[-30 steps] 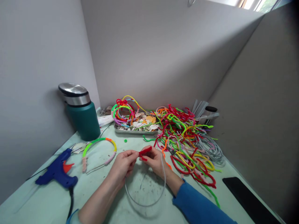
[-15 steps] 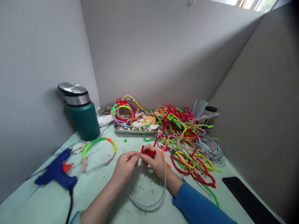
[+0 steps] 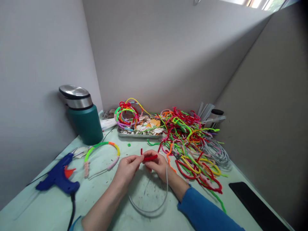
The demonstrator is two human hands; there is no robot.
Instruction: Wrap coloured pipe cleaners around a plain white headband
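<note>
Left hand (image 3: 128, 166): thumb and forefinger closed in a pinch on the short red fuzzy pipe cleaner (image 3: 151, 158); whether the wire lies inside that pinch cannot be told.
Right hand (image 3: 157, 163): thumb and fingers closed on the same piece, its longer arm lying across the fingertips.
Red piece: above the counter (image 3: 96, 186), between the hands, bent, with one short end upright beside the left fingertips.
Thin grey wire hoop (image 3: 149, 211): hanging in a curve below the hands, its left side disappearing under the left hand, its right side rising past the right wrist.
Good winding: the step appears to be wrapping red onto wire; best done with the left pinch firm as an anchor, the right laying each turn snugly against the last, without overlap.
Likely fault: a loose first turn would probably let the coil slide or spin; tucking the short end flat should prevent snagging.
Left of the hands: a grey wire hoop partly covered in green, yellow, orange and pink fuzz (image 3: 101, 143), lying near the blue glue gun (image 3: 57, 178).
</note>
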